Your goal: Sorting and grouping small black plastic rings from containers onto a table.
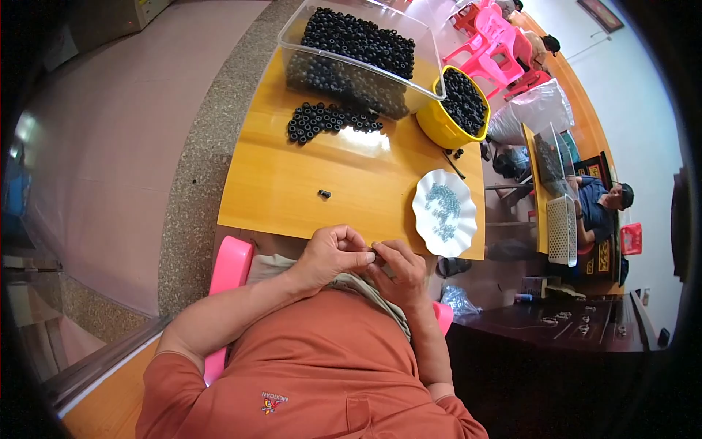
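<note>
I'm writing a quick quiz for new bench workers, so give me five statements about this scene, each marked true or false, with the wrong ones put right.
1. The yellow bowl holds black rings. True.
2. The white dish is on the person's left. False: the white dish is toward the right side of the table.
3. The left hand and right hand are close together, fingertips near each other. True.
4. The large clear bin is empty. False: the large clear bin holds a big heap of black rings.
5. A small dark piece lies on the table, apart from the loose group of rings. True.
</note>
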The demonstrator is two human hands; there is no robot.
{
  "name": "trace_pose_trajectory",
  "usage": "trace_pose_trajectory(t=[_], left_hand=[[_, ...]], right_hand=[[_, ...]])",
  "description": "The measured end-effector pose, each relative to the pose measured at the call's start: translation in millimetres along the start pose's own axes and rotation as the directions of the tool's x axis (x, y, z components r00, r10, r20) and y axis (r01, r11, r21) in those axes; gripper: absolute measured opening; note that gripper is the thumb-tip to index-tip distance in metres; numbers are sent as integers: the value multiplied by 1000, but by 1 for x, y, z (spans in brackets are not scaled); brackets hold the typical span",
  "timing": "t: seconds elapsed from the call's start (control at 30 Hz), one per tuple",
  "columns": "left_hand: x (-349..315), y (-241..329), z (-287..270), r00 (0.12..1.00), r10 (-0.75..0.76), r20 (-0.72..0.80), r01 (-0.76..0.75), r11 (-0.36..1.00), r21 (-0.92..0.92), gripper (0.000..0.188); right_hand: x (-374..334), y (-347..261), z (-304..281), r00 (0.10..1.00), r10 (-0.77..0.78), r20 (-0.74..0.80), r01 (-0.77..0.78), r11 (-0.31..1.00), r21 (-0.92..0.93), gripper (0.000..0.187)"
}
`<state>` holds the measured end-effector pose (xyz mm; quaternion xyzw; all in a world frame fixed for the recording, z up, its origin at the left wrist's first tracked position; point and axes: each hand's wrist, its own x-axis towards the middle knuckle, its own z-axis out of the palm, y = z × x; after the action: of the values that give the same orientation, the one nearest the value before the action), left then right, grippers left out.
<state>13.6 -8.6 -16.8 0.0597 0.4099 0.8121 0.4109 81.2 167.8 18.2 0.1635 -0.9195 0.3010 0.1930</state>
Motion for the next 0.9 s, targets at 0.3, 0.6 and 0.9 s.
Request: trace_pose_trajectory(t=[0.3,0.6,0.9], left_hand=[[-1,5,3,999,-12,35,15,997,-76,25],[1,3,1,999,-3,47,5,999,-40,22],[-1,1,1,1000,2,27,-1,999,-40,19]], right_hand=[[1,2,3,996,8,-94,-6,1000,22,39],[4,0,-1,994,13,-110,-10,1000,28,36],[1,3,2,997,14,-79,-11,999,45,35]])
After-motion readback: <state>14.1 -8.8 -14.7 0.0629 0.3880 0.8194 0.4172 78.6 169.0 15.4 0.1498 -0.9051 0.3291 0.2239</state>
